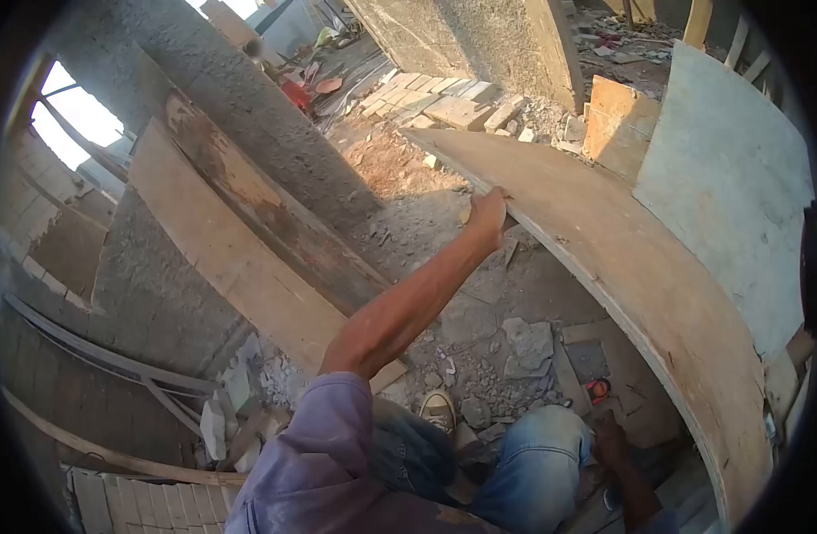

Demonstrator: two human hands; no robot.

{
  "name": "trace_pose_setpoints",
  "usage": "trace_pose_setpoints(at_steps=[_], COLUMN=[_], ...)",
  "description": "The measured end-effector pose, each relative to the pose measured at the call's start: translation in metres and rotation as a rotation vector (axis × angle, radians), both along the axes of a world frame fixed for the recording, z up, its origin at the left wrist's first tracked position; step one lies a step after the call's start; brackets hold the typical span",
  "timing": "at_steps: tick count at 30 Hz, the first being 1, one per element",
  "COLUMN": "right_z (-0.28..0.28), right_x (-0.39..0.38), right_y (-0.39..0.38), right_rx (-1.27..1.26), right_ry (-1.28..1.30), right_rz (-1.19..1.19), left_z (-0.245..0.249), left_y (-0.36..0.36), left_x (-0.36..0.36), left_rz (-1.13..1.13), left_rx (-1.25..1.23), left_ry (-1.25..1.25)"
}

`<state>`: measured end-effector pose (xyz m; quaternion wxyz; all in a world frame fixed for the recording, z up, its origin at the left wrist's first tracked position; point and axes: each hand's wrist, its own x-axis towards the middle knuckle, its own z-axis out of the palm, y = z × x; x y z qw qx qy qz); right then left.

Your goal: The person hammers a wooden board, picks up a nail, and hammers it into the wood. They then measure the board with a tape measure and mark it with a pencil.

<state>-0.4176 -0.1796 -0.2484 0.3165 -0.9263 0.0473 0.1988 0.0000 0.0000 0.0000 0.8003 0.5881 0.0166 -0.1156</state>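
My left hand (490, 214) reaches forward with its fingers wrapped round the near edge of a long plywood board (631, 231). The board stands tilted, and the lens makes it look curved from the rubble in front of me down to the lower right. My right hand (610, 442) is low beside my bent knee, in the shade below the board; its fingers are too dark to make out. Just ahead of it, an orange-and-black tape measure (598, 389) lies by some flat wooden pieces (626, 383).
Broken concrete (526, 345) and gravel cover the floor. Two long planks (239, 249) lean against a rough wall (275, 125) on the left. A pale bluish panel (724, 196) and a small orange-brown board (617, 125) stand at right. Bricks (426, 98) are laid out ahead.
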Motion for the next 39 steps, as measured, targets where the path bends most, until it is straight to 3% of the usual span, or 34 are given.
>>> trace_pose_setpoints(at_steps=[2, 3, 5, 6, 7, 9, 10, 13, 16, 17, 20, 22, 25, 27, 31, 34, 39], right_z=[0.002, 0.024, 0.051, 0.096, 0.099, 0.087, 0.054, 0.052, 0.068, 0.103, 0.225, 0.274, 0.345, 0.361, 0.391, 0.391, 0.376], right_x=[0.02, 0.005, 0.035, 0.048, 0.047, 0.04, 0.027, 0.012, -0.013, -0.006, 0.042, 0.064, 0.11, 0.148, 0.258, 0.345, 0.434], right_y=[0.013, -0.001, 0.01, 0.022, 0.03, 0.04, 0.046, 0.029, 0.017, 0.019, 0.036, 0.035, 0.059, 0.067, 0.109, 0.128, 0.154], right_rx=[0.293, 0.24, 0.411, 0.361, 0.347, 0.582, 0.469, 0.425, 0.409, 0.322, 0.158, 0.086, 0.172, 0.109, 0.059, -0.088, -0.087], right_ry=[-0.394, -0.361, -0.423, -0.435, -0.434, -0.174, -0.137, -0.217, -0.286, -0.256, -0.303, -0.367, -0.437, -0.563, -0.563, -0.549, -0.71], right_rz=[-0.243, -0.247, -0.25, -0.224, -0.231, -0.365, -0.408, -0.384, -0.383, -0.35, -0.293, -0.265, -0.273, -0.244, -0.281, -0.198, -0.147], left_z=[0.004, -0.008, -0.015, -0.018, -0.021, -0.02, -0.015, -0.015, -0.047, -0.044, -0.048, -0.05, -0.057, -0.061, -0.049, -0.051, -0.051], left_y=[0.0, -0.008, -0.003, 0.003, 0.006, 0.012, 0.019, 0.044, 0.084, 0.09, 0.096, 0.091, 0.083, 0.078, 0.07, 0.066, 0.066], left_x=[0.003, -0.007, 0.005, 0.008, 0.007, 0.006, 0.005, 0.03, 0.101, 0.111, 0.138, 0.145, 0.163, 0.17, 0.167, 0.174, 0.179], left_rz=[-0.035, -0.044, -0.036, -0.042, 0.01, 0.061, 0.096, 0.236, 0.27, 0.327, 0.449, 0.431, 0.409, 0.402, 0.334, 0.345, 0.347], left_rx=[0.043, -0.005, 0.091, 0.091, 0.149, 0.183, 0.127, 0.089, -0.082, -0.126, -0.23, -0.307, -0.399, -0.463, -0.673, -0.662, -0.679], left_ry=[-0.013, 0.025, -0.053, -0.056, -0.131, -0.202, -0.104, 0.028, 0.177, 0.193, 0.146, 0.107, 0.05, 0.04, -0.026, 0.073, 0.109])
